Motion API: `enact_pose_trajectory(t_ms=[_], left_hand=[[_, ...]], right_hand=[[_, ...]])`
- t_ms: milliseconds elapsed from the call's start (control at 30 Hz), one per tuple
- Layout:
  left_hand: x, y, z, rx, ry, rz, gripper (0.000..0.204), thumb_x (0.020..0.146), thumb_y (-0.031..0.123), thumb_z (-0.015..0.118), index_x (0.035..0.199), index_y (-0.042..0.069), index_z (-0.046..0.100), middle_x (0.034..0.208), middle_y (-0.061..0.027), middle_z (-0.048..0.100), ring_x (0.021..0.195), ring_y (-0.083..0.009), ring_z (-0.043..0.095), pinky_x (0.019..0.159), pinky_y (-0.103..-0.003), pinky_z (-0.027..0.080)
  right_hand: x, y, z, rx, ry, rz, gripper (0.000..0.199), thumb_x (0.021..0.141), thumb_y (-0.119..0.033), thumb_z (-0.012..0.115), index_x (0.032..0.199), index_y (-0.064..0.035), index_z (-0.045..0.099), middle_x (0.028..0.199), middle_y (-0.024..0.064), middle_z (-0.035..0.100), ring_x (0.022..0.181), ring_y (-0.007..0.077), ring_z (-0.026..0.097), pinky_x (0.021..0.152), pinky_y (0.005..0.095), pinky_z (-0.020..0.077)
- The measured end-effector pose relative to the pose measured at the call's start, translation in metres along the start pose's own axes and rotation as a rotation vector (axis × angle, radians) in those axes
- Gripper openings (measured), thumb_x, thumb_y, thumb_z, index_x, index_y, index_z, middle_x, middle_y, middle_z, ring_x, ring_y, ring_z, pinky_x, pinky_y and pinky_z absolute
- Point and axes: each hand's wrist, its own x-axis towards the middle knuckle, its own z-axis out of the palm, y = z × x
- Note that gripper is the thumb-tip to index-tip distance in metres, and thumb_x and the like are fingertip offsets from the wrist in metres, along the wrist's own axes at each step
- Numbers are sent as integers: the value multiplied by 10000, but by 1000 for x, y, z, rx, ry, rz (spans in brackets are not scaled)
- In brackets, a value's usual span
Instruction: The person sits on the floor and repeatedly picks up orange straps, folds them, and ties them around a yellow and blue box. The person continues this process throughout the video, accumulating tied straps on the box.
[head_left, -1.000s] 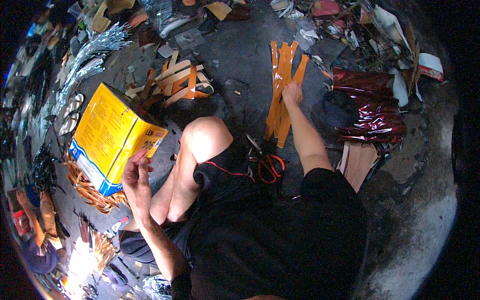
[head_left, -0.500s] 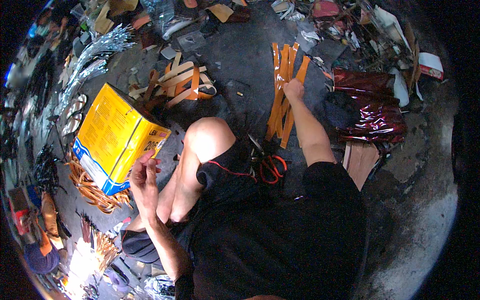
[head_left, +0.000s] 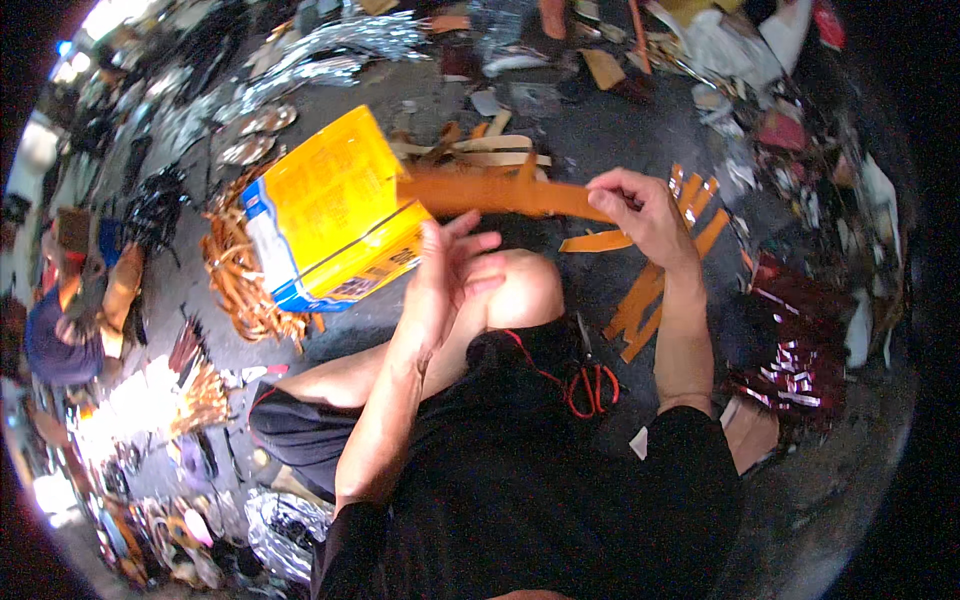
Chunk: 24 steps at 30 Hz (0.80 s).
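My right hand (head_left: 645, 215) pinches the end of a wide orange-brown strip (head_left: 500, 195), which looks like leather. Blurred by motion, the strip stretches left to the edge of a yellow and blue rectangular can (head_left: 335, 205). My left hand (head_left: 450, 270) is beside the can's near right corner, fingers apart, holding nothing. Below my right hand, several more orange strips (head_left: 655, 290) lie in a loose bundle on the floor. Red-handled scissors (head_left: 590, 388) rest beside my knee.
Pale and orange strips (head_left: 500, 150) lie behind the can, and a heap of thin brown strips (head_left: 240, 265) sits at its left. Dark red shiny sheeting (head_left: 790, 350) is at right. Scraps and silvery strands (head_left: 340, 45) cover the far floor.
My right hand has lifted a strip off the bundle and brought it toward the can. My left hand has opened its fingers. The whole view has turned, shifting the surroundings.
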Motion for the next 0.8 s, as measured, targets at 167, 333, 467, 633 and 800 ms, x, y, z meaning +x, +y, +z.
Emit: enact_pose_trajectory(t_ms=[167, 333, 467, 633, 800], left_hand=[[-34, 49, -25, -106, 138, 197, 569, 995, 459, 358, 1286, -18, 464, 1083, -157, 625, 919, -221, 638, 824, -321, 532], [-56, 45, -42, 285, 415, 180, 263, 966, 235, 535, 1049, -1, 617, 920, -82, 672, 841, -140, 634, 786, -269, 514], [-53, 26, -57, 477, 438, 237, 168, 942, 169, 581, 964, 20, 655, 849, -40, 667, 778, -103, 606, 737, -249, 498], [-48, 1, -41, 550, 414, 299, 132, 917, 96, 603, 981, -15, 637, 847, -58, 678, 738, -104, 626, 686, -249, 511], [-57, 3, -23, 1069, 457, 481, 173, 862, 11, 607, 1029, -9, 645, 859, -139, 673, 732, -189, 674, 674, -305, 538]], right_hand=[[16, -4, 26, -40, -108, -92, 176, 885, -174, 647, 887, 1, 667, 696, -43, 572, 638, 25, 453, 555, 218, 369], [39, 5, 46, -99, -127, -168, 169, 870, -160, 651, 894, 5, 671, 737, 41, 634, 664, 99, 546, 610, 263, 434], [46, -3, 74, -659, 266, -566, 178, 822, -149, 676, 949, -24, 673, 833, 107, 648, 816, 258, 632, 765, 349, 494], [4, -15, 158, 286, -157, -98, 132, 819, -108, 707, 838, -5, 627, 803, 76, 645, 727, 130, 622, 654, 282, 516], [-11, -1, 195, 571, -118, 86, 193, 868, -144, 681, 941, 20, 610, 830, 82, 661, 776, 126, 638, 699, 265, 531]])
